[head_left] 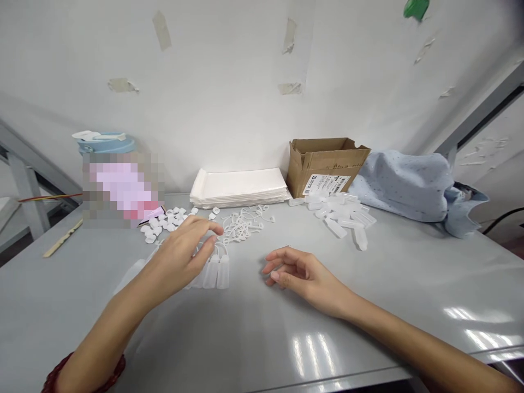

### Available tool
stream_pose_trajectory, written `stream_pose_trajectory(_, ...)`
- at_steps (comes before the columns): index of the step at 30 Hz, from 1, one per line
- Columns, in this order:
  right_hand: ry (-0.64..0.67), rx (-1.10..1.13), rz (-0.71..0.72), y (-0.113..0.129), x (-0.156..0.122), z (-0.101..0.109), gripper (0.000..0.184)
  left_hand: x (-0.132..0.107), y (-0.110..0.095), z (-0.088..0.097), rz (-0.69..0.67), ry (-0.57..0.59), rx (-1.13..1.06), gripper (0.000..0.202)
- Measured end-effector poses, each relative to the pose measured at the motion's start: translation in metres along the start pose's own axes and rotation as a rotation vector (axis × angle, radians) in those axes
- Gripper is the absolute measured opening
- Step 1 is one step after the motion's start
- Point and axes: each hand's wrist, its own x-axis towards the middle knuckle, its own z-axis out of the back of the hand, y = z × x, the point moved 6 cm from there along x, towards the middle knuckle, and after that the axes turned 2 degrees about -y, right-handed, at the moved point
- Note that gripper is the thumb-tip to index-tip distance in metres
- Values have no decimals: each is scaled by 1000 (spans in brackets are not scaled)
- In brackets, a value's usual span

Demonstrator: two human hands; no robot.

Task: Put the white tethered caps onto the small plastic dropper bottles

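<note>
My left hand [191, 244] hovers over the left middle of the table, thumb and forefinger apart with nothing visible between them. Beneath it lies a row of translucent white tubes [222, 271] with looped cords at their tops, partly hidden by the hand and forearm. Small white caps [167, 219] are heaped just beyond that hand. To its right is a tangle of thin white looped cords [241, 225]. My right hand [301, 275] rests low over the bare grey tabletop, its fingers loosely bent and holding nothing I can see. Loose translucent tubes [339, 214] are piled beyond it.
Against the wall are a stack of white envelope-like packets [241, 187], an open cardboard box [327, 164] and a bundled pale blue cloth [403, 185]. A blurred pinkish item [123, 185] stands at the left by a light blue round object [107, 143]. A thin wooden stick [62, 239] lies near the left edge.
</note>
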Motion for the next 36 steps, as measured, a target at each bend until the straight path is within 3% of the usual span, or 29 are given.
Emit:
stream_pose_trajectory(5,8,3,15,-1,0,0,30,4,-11,-22,-86,120,-39,28)
stream_pose_trajectory(10,4,-3,20,0,1,1,29,7,-11,-31,-124,127,-14,31)
stream_pose_trajectory(20,-22,-24,34,2,2,5,27,19,1,-32,-5,121,-85,47)
stream_pose_trajectory(27,-35,-26,39,2,3,9,29,23,8,-20,23,3,-129,48)
stream_pose_trajectory(33,-46,-27,45,4,3,11,30,22,17,-8,185,-50,-116,46)
stream_pose_trajectory(36,-47,-24,46,7,2,12,30,23,20,-8,137,-78,-72,42)
